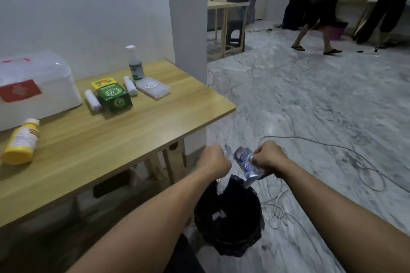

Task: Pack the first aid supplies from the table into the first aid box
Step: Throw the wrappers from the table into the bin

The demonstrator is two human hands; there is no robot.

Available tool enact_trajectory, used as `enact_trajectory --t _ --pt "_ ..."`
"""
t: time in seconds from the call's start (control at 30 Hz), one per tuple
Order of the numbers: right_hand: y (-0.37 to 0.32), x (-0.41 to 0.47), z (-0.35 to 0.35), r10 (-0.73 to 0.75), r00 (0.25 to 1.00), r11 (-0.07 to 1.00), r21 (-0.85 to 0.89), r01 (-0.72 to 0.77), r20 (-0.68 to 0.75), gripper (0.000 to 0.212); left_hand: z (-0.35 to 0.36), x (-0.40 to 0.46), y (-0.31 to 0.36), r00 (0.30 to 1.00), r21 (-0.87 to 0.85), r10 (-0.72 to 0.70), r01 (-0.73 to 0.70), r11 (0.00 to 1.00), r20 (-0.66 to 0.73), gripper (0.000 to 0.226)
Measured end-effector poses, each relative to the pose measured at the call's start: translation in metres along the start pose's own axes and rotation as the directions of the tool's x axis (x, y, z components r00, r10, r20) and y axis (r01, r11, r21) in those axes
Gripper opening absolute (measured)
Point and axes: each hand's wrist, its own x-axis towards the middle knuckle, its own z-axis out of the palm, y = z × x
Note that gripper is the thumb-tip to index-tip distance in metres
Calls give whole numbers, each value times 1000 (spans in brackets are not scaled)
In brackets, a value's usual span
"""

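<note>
Floor [310, 99]: grey marbled, wide and open right of the table, crossed by a loose white cable [346, 150].
Table [111, 139]: light wood, against a white wall [77, 6]; its right edge and near corner stand free, front half bare.
First aid box [33, 86]: white, lid shut, red label, at the table's back left.
Bin [228, 217]: black-lined, on the floor just off the table's corner.
Yellow bottle [21, 142]: lying on its side, near the box's front.
Green carton [114, 97]: mid-table, a white roll [92, 99] on either side.
Spray bottle [135, 63]: upright, behind a flat clear case [153, 90].
Left hand [214, 159] and right hand [269, 158]: each fisted on a clear plastic wrapper [245, 165], held over the bin.
</note>
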Motion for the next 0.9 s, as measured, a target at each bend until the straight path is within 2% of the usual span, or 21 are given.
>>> enact_trajectory --t 0.1,0.2,0.23,0.33,0.43,0.57,0.73,0.9 --pt "14 17 23 37 998 999 -18 -36 51 15 24 15 -12 998 -13 -40 41 999 49 27" --pt "26 29 43 62 995 997 -43 -59 72 13 39 26 -22 988 6 -90 90 996 122 26" --pt "29 31 48 73 994 996 -48 -69 86 15 41 27 -24 984 20 -103 102 995 146 32" --pt "31 37 55 83 989 996 -54 -77 124 14 37 32 -31 981 89 -89 75 993 171 53" --pt "24 40 47 67 988 996 -61 -58 141 19 23 33 -28 979 147 -50 21 989 195 54" --pt "-4 34 18 9 986 998 -55 0 164 25 -6 29 -10 979 126 51 -77 989 197 51" --pt "-54 14 -28 -129 965 986 -77 150 229 24 -56 15 28 956 175 132 -181 968 263 46" --pt "-109 -10 -62 -200 922 958 -131 255 332 22 -116 -7 49 923 -2 120 -128 992 366 42"
